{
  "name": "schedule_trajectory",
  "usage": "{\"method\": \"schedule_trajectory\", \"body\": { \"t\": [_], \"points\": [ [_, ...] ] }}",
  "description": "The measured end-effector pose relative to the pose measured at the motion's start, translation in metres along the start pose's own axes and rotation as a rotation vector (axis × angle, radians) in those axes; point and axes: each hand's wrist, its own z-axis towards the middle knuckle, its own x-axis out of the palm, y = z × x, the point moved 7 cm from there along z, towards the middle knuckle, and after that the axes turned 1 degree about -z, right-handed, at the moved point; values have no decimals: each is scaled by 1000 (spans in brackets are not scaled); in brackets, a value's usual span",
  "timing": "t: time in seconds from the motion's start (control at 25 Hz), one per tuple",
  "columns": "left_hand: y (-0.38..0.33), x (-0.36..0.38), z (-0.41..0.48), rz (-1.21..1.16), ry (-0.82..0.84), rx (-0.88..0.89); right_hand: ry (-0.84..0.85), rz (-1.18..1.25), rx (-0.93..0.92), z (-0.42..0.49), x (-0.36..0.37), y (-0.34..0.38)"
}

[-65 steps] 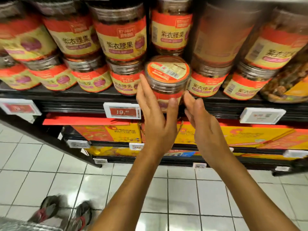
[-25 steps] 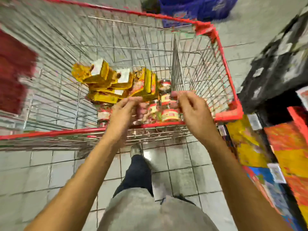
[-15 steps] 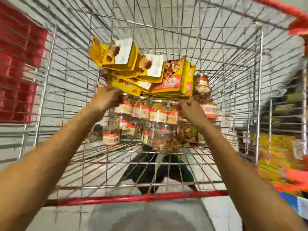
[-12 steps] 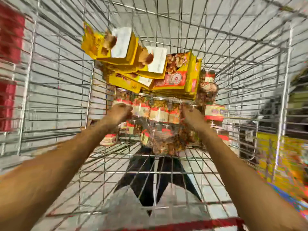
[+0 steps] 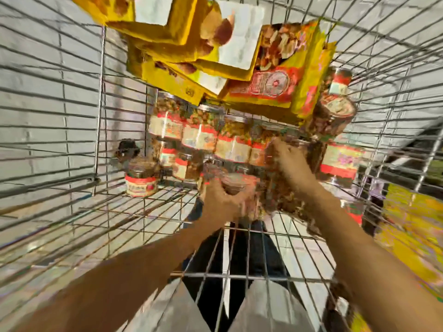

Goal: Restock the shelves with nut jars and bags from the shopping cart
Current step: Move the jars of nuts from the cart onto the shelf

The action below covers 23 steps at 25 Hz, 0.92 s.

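I am looking down into the wire shopping cart [image 5: 100,121]. Yellow nut bags [image 5: 167,75] are piled at its far end. Under them lies a row of clear nut jars [image 5: 199,137] with red and cream labels. My left hand [image 5: 221,202] and my right hand [image 5: 288,161] are both down among the jars. Between them is one nut jar [image 5: 273,195] lying on its side. My left hand curls round its red-lidded end and my right hand grips its far end. The picture is blurred, so the fingers are not sharp.
A small jar [image 5: 141,180] stands alone at the cart's left side. Another jar [image 5: 335,111] lies tilted at the right beside the bags. Yellow packaging [image 5: 412,224] shows outside the cart on the right. Grey floor tiles and my legs show through the wire bottom.
I turned from the shelf, where I had set a jar, to the cart. Both hands reached down into it, came together and closed on one jar.
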Motion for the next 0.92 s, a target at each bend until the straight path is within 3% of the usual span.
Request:
{"method": "schedule_trajectory", "body": {
  "t": [0.2, 0.36, 0.44, 0.6, 0.92],
  "points": [
    [-50, -28, 20, -249, 139, -21, 101, 292, 167, -8, 28, 4],
    [-67, -42, 33, -215, 213, -65, 264, 530, 126, -7, 56, 32],
    [-61, -66, 51, -247, 92, -41, 349, 647, 210, -2, 65, 33],
    [-19, -134, 117, 314, -304, 0, 331, 821, 285, 18, 82, 22],
    [27, -141, 215, 480, -454, 14, 206, 732, 292, 69, 97, -7]
  ]
}}
